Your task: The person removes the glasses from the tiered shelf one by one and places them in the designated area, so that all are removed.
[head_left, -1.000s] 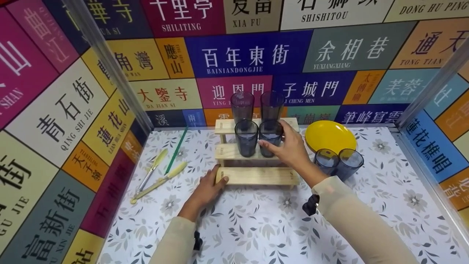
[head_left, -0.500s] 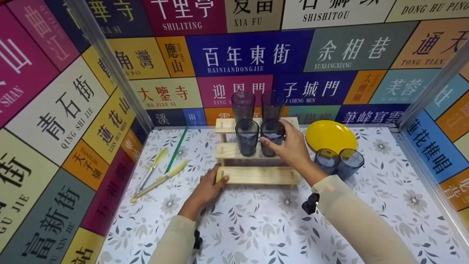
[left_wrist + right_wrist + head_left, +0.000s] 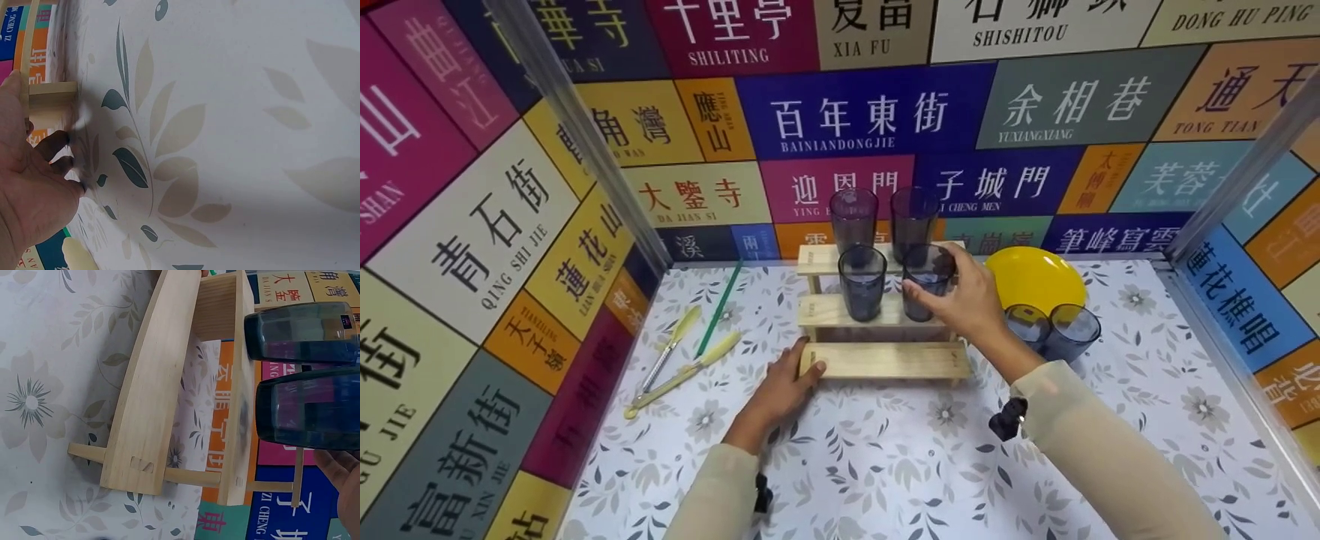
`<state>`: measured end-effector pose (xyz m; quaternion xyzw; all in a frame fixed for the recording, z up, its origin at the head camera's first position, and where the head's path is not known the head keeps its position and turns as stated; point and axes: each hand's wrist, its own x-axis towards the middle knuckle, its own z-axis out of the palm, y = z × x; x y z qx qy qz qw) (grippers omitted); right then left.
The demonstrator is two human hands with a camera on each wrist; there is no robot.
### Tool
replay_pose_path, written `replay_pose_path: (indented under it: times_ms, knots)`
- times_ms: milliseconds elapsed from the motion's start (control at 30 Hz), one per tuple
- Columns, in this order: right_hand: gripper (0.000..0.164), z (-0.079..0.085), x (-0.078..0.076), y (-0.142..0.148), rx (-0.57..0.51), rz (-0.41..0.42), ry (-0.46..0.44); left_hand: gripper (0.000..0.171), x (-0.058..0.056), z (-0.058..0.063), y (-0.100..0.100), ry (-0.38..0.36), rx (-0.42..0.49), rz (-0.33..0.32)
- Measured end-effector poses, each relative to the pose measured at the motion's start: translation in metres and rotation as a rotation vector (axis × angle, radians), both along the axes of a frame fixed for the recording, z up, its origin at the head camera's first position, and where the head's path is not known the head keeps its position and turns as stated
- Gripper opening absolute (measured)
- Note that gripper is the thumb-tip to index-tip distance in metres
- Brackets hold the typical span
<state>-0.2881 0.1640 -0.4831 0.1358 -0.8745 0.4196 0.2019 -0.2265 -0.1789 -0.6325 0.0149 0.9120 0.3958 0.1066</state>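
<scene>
A stepped wooden rack stands at the back of the table. My left hand grips the left end of its lowest step, thumb on top; in the left wrist view, this hand's other fingers are bent near the tablecloth. On the middle step, my right hand holds a dark tinted drinking glass upright, thumb in front. Left of it, with a narrow gap, stands another matching glass. In the right wrist view the held glass reaches past the step's edge; whether its base touches the wood cannot be told.
Two taller glasses stand on the top step. To the right are a yellow plate and two more tinted glasses. Tongs and a thin green stick lie on the left. Sign-patterned walls enclose the table.
The right hand has shifted its glass slightly to the right, widening the gap to the neighbouring glass. The left hand stays at the rack's end.
</scene>
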Motion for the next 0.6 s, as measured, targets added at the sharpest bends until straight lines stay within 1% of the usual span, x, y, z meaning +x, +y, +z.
replay_pose_path:
  times_ms: [300,433,600]
  knots:
    - [0.077,0.007,0.006,0.014,-0.005,0.013,0.061,0.083,-0.001,0.002,0.001,0.002,0.01,-0.003]
    - [0.077,0.007,0.009,0.02,0.006,-0.01,0.061,0.082,-0.001,0.002,0.0,0.004,0.021,-0.002]
    - [0.078,0.003,0.013,0.028,0.009,-0.044,0.054,0.082,0.0,0.001,0.0,-0.002,0.025,-0.011]
